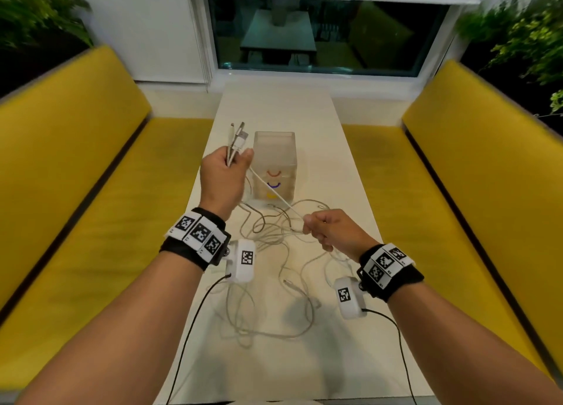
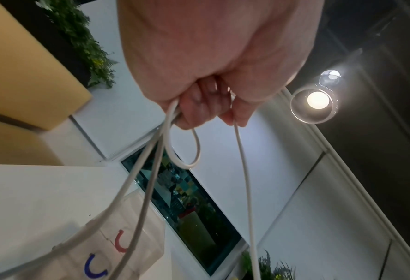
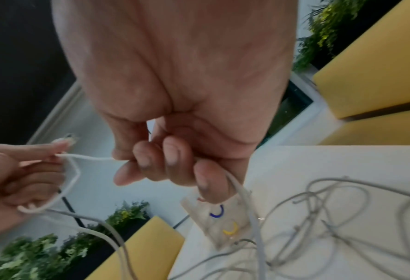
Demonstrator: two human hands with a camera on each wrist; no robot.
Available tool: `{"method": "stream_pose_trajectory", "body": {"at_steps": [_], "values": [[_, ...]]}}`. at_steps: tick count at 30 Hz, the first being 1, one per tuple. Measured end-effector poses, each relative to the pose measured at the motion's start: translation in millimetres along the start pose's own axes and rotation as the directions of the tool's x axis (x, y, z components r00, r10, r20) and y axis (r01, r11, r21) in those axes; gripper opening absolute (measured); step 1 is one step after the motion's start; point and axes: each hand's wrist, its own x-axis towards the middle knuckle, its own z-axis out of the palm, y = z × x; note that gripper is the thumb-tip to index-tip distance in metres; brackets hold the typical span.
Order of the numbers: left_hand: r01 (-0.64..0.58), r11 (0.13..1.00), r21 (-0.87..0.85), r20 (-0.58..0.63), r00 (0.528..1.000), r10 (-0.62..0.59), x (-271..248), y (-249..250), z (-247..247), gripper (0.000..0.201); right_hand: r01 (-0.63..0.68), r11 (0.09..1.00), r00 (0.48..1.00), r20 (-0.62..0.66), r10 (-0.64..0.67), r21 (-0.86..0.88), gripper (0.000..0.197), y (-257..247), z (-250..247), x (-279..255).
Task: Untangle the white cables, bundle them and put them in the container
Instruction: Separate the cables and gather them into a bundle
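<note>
Several white cables (image 1: 274,243) lie tangled on the white table (image 1: 304,359), in front of a clear container (image 1: 275,164) marked with red, blue and yellow arcs. My left hand (image 1: 227,173) is raised left of the container and grips a bunch of cable ends, whose plugs (image 1: 239,133) stick up above the fist. One cable strand (image 1: 274,196) runs taut from it down to my right hand (image 1: 329,228), which grips it above the tangle. In the left wrist view a small cable loop (image 2: 184,147) hangs under the curled fingers (image 2: 199,106). The right wrist view shows that hand's fingers (image 3: 170,159) curled round the strand (image 3: 89,157).
Yellow benches (image 1: 76,191) (image 1: 472,206) flank the narrow table on both sides. A window (image 1: 323,33) sits at the far end, with green plants (image 1: 36,11) in both back corners. Thin black wires (image 1: 195,319) run from my wrist cameras over the table's near edge.
</note>
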Motion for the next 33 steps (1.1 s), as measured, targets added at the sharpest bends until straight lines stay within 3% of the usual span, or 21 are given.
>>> {"method": "stream_pose_trajectory", "body": {"at_steps": [5, 11, 14, 18, 22, 24, 26, 29, 33], "values": [[0.026, 0.999, -0.047, -0.09, 0.995, -0.03, 10, -3, -8, 0.031, -0.088, 0.996, 0.995, -0.049, 0.089, 0.012, 0.031, 26, -9, -2], [-0.005, 0.992, -0.123, -0.317, 0.948, -0.034, 26, 6, -25, 0.023, -0.154, 0.988, 0.982, -0.113, 0.152, -0.006, 0.039, 37, -16, -6], [0.032, 0.994, -0.108, -0.226, 0.973, -0.055, 27, 6, -23, 0.025, -0.174, 0.974, 0.976, -0.106, 0.189, 0.142, 0.037, 39, -11, -6], [0.091, 0.996, 0.017, -0.003, 0.996, -0.091, 3, -7, -5, 0.063, -0.14, 0.884, 0.98, -0.064, 0.188, 0.447, 0.03, 18, 6, -1], [0.082, 0.991, 0.108, 0.146, 0.984, -0.097, -30, -15, 14, 0.052, -0.067, 0.851, 0.99, -0.069, 0.12, 0.521, 0.022, -15, 27, 3], [0.038, 0.984, 0.173, 0.139, 0.988, -0.063, -43, -16, 19, 0.044, -0.013, 0.869, 0.992, -0.105, 0.075, 0.494, 0.019, -28, 35, 3], [0.06, 0.982, 0.179, 0.055, 0.996, -0.071, -45, -17, 18, 0.038, 0.037, 0.841, 0.986, -0.156, 0.056, 0.54, 0.019, -38, 38, 2], [0.184, 0.983, -0.019, -0.058, 0.981, -0.185, -33, -22, 2, 0.041, 0.126, 0.771, 0.967, -0.252, 0.047, 0.624, 0.021, -49, 27, -1], [0.246, 0.958, -0.146, -0.087, 0.962, -0.26, -23, -24, -18, 0.046, 0.285, 0.804, 0.874, -0.486, 0.005, 0.521, 0.022, -61, 0, 2]]}}
